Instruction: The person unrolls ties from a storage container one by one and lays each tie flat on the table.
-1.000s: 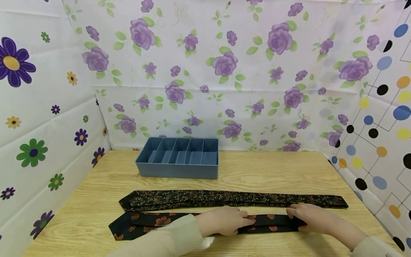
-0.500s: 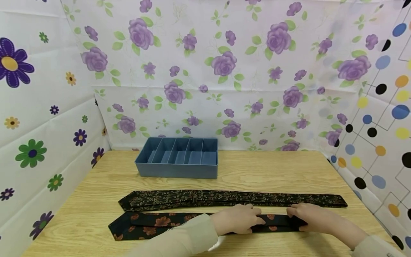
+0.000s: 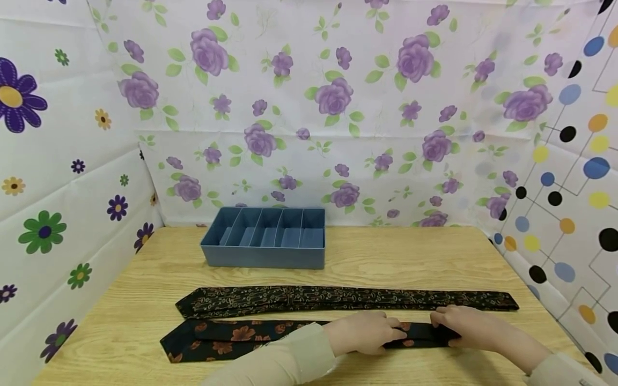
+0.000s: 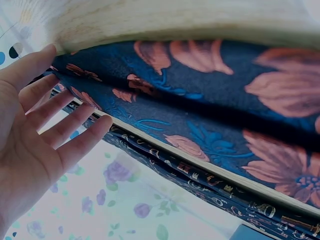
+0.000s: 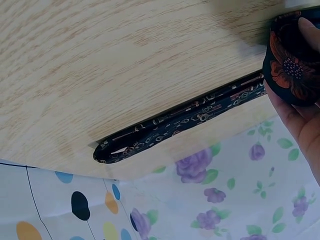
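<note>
A dark necktie with orange flowers [image 3: 241, 333] lies lengthwise near the front of the table, pointed wide end at the left. My right hand [image 3: 470, 328] grips its right end, thumb on one side and fingers on the other; in the right wrist view the flowered tie [image 5: 291, 67] is doubled over there. Across the tie's middle lies my left hand [image 3: 363, 333]. The left wrist view has this hand [image 4: 37, 135] with fingers extended, tips at the tie's edges. Just behind, a second black necktie with a small gold pattern [image 3: 338, 298] stretches parallel, untouched.
A blue box with several compartments [image 3: 263, 257] stands at the back left of the wooden table [image 3: 410, 257]. Flower-printed sheets [image 3: 299, 161] hang behind and at the left, and a dotted sheet [image 3: 569, 225] borders the right side.
My left hand has slid to the right along the flowered necktie, closer to my right hand. The right hand has stayed at the tie's end.
</note>
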{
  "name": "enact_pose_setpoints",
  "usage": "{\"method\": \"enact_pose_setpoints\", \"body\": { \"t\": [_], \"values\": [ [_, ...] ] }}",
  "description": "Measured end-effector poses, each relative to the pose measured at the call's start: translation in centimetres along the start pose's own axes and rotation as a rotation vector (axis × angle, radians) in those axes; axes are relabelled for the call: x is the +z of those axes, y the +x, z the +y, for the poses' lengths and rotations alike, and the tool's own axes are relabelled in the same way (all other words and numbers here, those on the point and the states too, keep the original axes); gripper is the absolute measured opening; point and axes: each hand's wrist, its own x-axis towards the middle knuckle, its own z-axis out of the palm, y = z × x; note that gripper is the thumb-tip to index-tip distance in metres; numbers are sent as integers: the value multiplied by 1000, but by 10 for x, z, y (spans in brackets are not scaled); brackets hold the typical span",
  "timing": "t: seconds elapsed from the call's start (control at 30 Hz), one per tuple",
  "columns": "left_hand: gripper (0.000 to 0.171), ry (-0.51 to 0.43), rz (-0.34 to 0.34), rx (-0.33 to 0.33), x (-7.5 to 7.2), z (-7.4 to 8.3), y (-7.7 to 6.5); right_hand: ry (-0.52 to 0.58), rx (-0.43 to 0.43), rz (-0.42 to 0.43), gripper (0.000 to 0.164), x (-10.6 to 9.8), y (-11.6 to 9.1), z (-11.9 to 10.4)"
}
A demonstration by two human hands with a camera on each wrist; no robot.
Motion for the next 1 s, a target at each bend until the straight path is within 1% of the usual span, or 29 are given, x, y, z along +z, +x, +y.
{"method": "enact_pose_setpoints", "body": {
  "t": [0.13, 0.23, 0.37, 0.47, 0.57, 0.7, 0.8, 0.9, 1.0],
  "values": [
    [50, -6, -23, -15, 2, 0, 1, -9, -3, 7, 30, 1, 0, 0],
    [51, -5, -40, -26, 3, -1, 1, -21, -23, 27, 29, 2, 0, 2],
    [51, -15, -53, -40, 5, -1, 1, -10, -14, 33, 32, 2, -2, 3],
    [51, -34, -49, -43, 5, 0, 0, 12, 9, 19, 35, 3, -2, 3],
    [50, -43, -35, -38, 6, 0, -1, 19, 14, 10, 34, 3, -3, 6],
    [48, -52, -21, -35, 6, -1, -1, 20, -6, 17, 32, 4, -4, 9],
    [46, -66, -31, -42, 7, -1, -1, 24, -35, 34, 32, 5, -4, 12],
    [47, -76, -45, -49, 7, -1, 0, 18, -59, 50, 35, 7, -3, 15],
    [47, -80, -46, -50, 8, 0, 0, 24, -55, 62, 39, 9, -5, 16]
  ]
}}
